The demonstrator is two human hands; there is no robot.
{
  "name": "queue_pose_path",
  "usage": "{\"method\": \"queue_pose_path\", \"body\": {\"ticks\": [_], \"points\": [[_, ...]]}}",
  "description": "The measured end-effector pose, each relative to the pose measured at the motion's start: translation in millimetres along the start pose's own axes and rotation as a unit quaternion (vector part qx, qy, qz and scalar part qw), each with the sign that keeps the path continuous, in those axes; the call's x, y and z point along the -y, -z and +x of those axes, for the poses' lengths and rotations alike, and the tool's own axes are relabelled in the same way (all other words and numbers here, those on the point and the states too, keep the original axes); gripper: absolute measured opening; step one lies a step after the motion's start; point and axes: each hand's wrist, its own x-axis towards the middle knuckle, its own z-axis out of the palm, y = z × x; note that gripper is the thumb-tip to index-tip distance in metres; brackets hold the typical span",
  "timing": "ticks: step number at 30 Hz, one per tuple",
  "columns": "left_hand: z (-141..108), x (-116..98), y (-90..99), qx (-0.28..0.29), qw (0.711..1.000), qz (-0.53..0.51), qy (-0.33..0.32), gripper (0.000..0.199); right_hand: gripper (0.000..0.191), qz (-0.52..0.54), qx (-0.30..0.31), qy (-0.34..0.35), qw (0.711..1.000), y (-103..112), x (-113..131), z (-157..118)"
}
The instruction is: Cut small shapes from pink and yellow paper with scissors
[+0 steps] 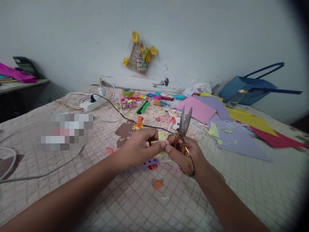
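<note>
My left hand (140,145) pinches a small piece of pale yellow paper (161,136) between thumb and fingers. Close against it, my right hand (187,154) has the gold-handled scissors (184,124) hooked on its fingers, blades pointing up and slightly apart. The thumb and fingertips of my right hand meet the left fingertips at a small pink piece (166,142). Beneath the hands lies a purple strip with dark dots (147,163). An orange paper circle (157,184) rests nearer to me on the patterned cloth.
Coloured sheets (241,138) spread at the right, before a blue bag (248,88). A green cutter (142,107), tape roll (128,92) and paper scraps lie behind my hands. A power strip (93,103) and cables occupy the left. A decoration (141,58) hangs on the wall.
</note>
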Motion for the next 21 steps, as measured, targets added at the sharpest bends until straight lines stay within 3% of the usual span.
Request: {"method": "queue_pose_path", "body": {"ticks": [3,13,18,21], "points": [[0,2,0.8,-0.037,0.999,-0.006,-0.007,0.026,0.019,0.026,0.005,0.001,1.000,0,1,-1],[-1,11,0.8,-0.123,0.992,-0.008,-0.009,0.025,0.012,-0.030,0.046,-0.043,0.998,-1,0,-2],[-3,10,1.3,-0.178,0.983,-0.036,-0.007,0.022,0.016,-0.019,0.037,0.000,0.999,-1,6,-1],[-5,6,0.8,-0.206,0.975,-0.087,-0.004,0.020,0.020,-0.092,0.019,0.022,0.995,0,9,-2]]}}
